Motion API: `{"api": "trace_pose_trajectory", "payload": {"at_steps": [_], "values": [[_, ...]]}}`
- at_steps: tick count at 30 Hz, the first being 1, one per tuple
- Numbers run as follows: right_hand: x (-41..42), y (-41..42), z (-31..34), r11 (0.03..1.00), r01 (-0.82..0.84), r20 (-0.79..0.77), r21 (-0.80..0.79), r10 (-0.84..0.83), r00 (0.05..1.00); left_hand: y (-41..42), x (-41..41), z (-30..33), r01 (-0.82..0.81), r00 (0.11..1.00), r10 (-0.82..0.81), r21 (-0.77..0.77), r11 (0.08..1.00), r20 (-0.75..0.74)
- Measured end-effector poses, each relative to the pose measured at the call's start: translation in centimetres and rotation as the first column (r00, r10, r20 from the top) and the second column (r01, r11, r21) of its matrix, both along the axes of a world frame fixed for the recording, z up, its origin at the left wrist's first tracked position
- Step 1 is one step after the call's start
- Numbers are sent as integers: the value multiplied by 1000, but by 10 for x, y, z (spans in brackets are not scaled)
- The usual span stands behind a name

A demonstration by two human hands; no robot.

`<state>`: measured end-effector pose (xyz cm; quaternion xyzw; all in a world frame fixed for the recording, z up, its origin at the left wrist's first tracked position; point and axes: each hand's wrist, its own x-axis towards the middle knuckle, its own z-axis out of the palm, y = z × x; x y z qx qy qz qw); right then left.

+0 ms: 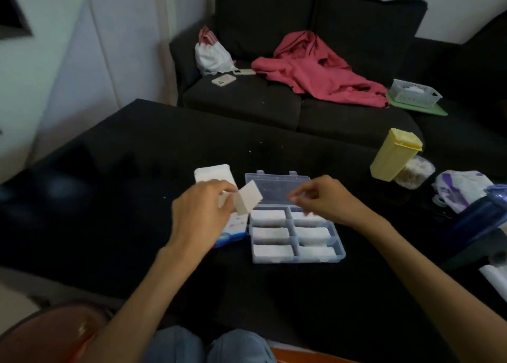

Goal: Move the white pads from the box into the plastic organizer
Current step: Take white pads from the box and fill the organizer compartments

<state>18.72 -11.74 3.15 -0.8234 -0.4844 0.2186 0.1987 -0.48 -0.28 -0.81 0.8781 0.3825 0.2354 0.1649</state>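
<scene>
1. The left hand (pixel 201 214) grips the box (pixel 233 225), fingers curled round its top; the hand covers most of the box, so only its open flap (pixel 250 196) and its blue-and-white lower end show.
2. A white stack of pads (pixel 215 174) lies on the black table (pixel 109 198) just behind the left hand, its near edge hidden by the fingers.
3. The right hand (pixel 321 198) hovers over the far right compartment of the plastic organizer (pixel 296 258), fingertips pinched together; motion blur makes it impossible to tell whether a pad is held between them.
4. The organizer sits just right of the box, its clear lid (pixel 277 188) open and lying back. All six compartments show white pads (pixel 270 235); the far right one is partly hidden by the right hand.
5. At the right edge, a yellow container (pixel 392 155), a plastic bag (pixel 461 192) and a blue object (pixel 477 222) stand on the table, the last cut off by the frame.
6. Behind, a dark sofa (pixel 247 102) holds a red garment (pixel 315 69), a phone (pixel 223 80) and a white basket (pixel 414 93).
</scene>
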Motion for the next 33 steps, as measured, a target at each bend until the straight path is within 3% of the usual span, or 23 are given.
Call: {"api": "trace_pose_trajectory", "payload": {"at_steps": [3,5,9,12,18,24,29,33], "values": [[-40,42,-6,974,-177,88,140,165,982,38,-28,-12,-120,989,126,69,990,-84],[-57,65,-16,953,-281,184,112,258,949,49,-32,-23,-111,990,103,-79,991,-98],[-63,79,-42,948,-307,243,-85,319,916,43,-35,-40,-32,988,101,-487,873,116],[-63,58,-50,942,-324,271,-88,336,902,38,-39,-49,-11,981,125,-593,805,151],[-66,25,-67,931,-363,376,40,322,869,25,-37,-50,11,999,14,-513,859,45],[-69,33,-74,897,-407,403,170,314,860,23,-42,-29,-38,971,83,-199,979,223],[-76,49,-83,909,-374,376,183,286,881,32,-45,-49,-136,975,181,-298,945,128],[-79,56,-91,926,-358,329,118,304,894,39,-41,-61,-183,971,210,-212,960,114]]}}
